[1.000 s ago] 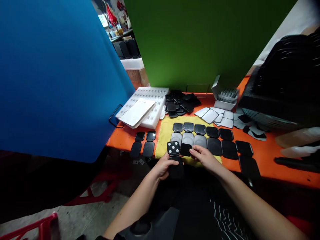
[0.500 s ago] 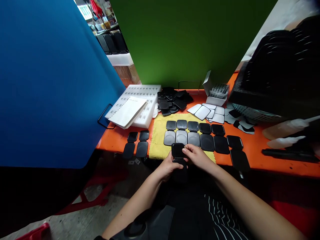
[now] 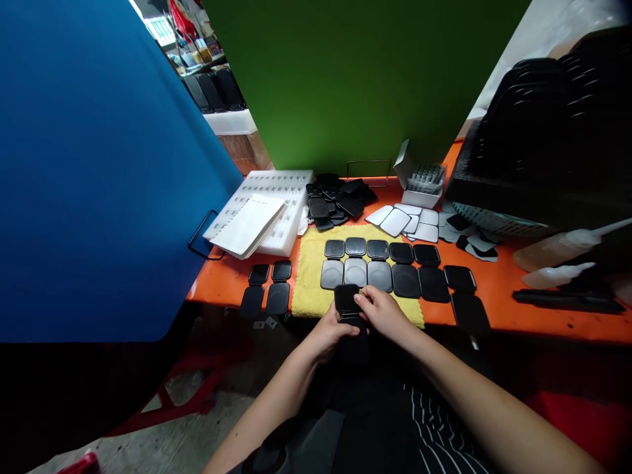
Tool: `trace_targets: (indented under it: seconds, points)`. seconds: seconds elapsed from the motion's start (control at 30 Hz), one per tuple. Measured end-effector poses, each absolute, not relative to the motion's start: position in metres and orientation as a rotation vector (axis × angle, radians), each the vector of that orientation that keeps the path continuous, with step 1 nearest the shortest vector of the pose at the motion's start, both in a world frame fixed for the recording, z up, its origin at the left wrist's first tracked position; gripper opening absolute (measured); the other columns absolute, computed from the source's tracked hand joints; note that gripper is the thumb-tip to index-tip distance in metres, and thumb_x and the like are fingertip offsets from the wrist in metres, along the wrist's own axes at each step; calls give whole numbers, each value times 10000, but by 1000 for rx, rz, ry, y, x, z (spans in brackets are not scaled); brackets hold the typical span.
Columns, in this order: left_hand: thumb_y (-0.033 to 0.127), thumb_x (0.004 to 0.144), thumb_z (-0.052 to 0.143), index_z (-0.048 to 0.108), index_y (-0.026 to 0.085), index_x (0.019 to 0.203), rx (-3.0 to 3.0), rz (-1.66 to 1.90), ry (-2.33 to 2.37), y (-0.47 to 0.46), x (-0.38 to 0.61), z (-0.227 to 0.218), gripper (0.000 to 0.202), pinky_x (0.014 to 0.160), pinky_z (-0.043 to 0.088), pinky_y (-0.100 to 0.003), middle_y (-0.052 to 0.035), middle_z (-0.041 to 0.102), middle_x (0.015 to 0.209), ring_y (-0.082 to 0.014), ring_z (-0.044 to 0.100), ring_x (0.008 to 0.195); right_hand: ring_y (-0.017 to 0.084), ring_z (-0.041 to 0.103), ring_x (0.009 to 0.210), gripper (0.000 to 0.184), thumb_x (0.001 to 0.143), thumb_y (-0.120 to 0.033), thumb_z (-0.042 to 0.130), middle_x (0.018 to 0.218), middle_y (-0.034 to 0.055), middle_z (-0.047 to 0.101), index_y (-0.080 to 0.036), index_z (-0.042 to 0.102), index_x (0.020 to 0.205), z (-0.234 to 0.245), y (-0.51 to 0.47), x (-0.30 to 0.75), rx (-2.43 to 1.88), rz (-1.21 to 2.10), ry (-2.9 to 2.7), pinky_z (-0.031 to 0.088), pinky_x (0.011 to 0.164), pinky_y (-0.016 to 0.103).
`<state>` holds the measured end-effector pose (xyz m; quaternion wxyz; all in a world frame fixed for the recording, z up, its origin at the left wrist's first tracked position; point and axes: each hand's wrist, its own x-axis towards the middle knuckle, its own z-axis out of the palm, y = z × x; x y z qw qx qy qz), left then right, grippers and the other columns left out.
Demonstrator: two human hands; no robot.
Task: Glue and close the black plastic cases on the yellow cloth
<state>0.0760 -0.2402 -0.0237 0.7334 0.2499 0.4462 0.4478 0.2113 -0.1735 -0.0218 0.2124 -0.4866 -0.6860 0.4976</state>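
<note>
In my hands is a black hinged two-panel pad (image 3: pixel 346 298), opened out near the table's front edge. My left hand (image 3: pixel 326 334) grips it from the left, its thumb across the lower panel. From the right, my right hand (image 3: pixel 384 312) pinches the edge of the upper panel with thumb and fingertips. Several similar pads (image 3: pixel 355 272) lie opened in a row just beyond, some with a faint round mark on the grey lower panel. Two more black pads (image 3: pixel 278 298) lie to the left. The undersides of the held pad and some fingers are hidden.
A yellow cloth (image 3: pixel 309 289) covers part of the orange table (image 3: pixel 513 322). Behind are a notebook (image 3: pixel 249 224) on white foam (image 3: pixel 296 191), a heap of black pieces (image 3: pixel 340 201) and white-faced sheets (image 3: pixel 395 220). Squeeze bottles (image 3: pixel 555 250) and a black crate (image 3: pixel 494 197) stand right.
The whole view has shifted slightly, so most things on the table appear a little further left. Both hands keep the same hold on the pad.
</note>
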Motion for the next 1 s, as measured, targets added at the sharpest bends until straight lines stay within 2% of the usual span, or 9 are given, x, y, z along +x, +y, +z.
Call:
trace_targets:
  seconds: [0.1, 0.4, 0.63, 0.87, 1.0]
  points:
    - [49, 581, 616, 402, 165, 1124, 558, 1024, 991, -240, 77, -24, 595, 699, 451, -307, -59, 604, 924, -184, 608, 763, 127, 510, 506, 227, 801, -375, 397, 540, -29, 520, -210, 432, 649, -22, -175, 210, -1372, 1310, -1917, 327, 498, 237]
    - [67, 589, 628, 378, 192, 1175, 553, 957, 989, -242, 77, -21, 649, 718, 455, -344, -56, 588, 949, -198, 618, 757, 132, 534, 506, 219, 800, -389, 395, 542, -35, 514, -212, 447, 681, -20, -174, 214, -1352, 1402, -1886, 335, 491, 234]
    - [39, 597, 599, 360, 198, 1198, 583, 967, 989, -241, 76, -20, 667, 703, 452, -316, -39, 578, 915, -173, 599, 746, 129, 523, 501, 207, 805, -367, 397, 504, -38, 524, -213, 437, 672, -18, -173, 214, -1342, 1391, -1933, 317, 497, 229]
    - [53, 601, 600, 411, 181, 1130, 661, 914, 1050, -239, 73, -20, 576, 732, 439, -314, -48, 579, 950, -179, 590, 793, 132, 524, 528, 212, 809, -358, 398, 534, -25, 556, -212, 438, 661, -11, -169, 216, -1364, 1347, -2051, 297, 508, 233]
    - [22, 574, 566, 389, 177, 1107, 662, 899, 1065, -237, 72, -18, 583, 705, 446, -305, -39, 595, 904, -177, 599, 759, 136, 501, 552, 230, 794, -371, 439, 591, 8, 584, -207, 482, 639, -3, -161, 216, -1395, 1183, -2234, 257, 503, 242]
